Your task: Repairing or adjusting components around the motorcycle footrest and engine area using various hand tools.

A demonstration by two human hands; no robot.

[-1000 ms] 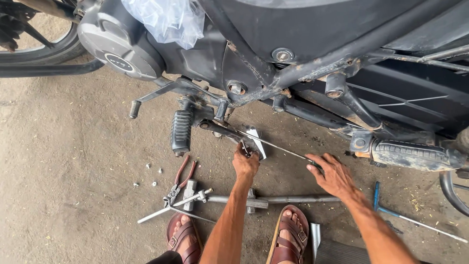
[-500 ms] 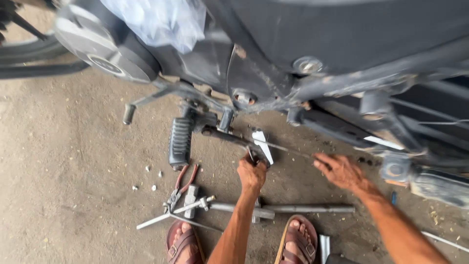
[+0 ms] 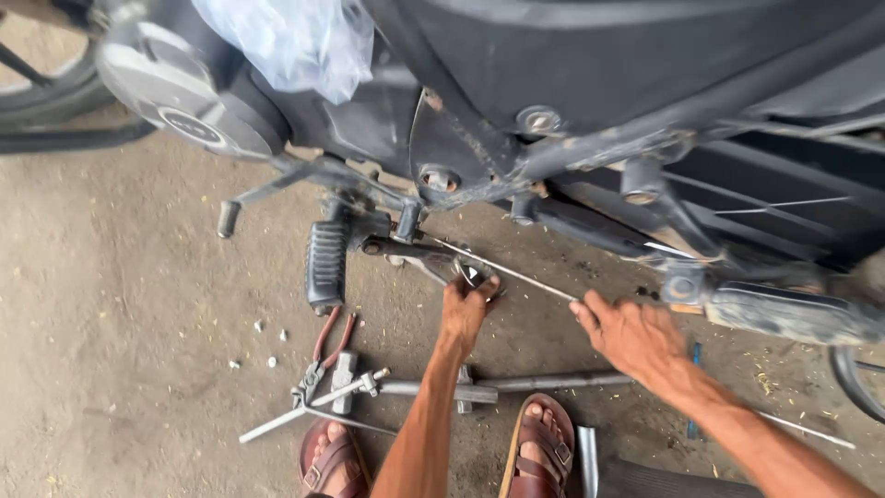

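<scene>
Left hand (image 3: 467, 309) clamped on small metal part (image 3: 475, 274) under bike (image 3: 590, 83), just right of footpeg (image 3: 324, 266); right hand (image 3: 634, 334) fingers spread, touching thin rod (image 3: 516, 270). Best: steady rod, keep part square, firm grip. Pliers (image 3: 324, 355) on floor (image 3: 120, 304)

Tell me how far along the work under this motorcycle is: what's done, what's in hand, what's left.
Done: tools are laid out on the ground, red-handled pliers and a long bar tool among them. In hand: the left hand grips a small metal part below the footpeg, while the right hand touches the thin rod. Left: the rod's far end is hidden, so whether it is attached cannot be told.
</scene>
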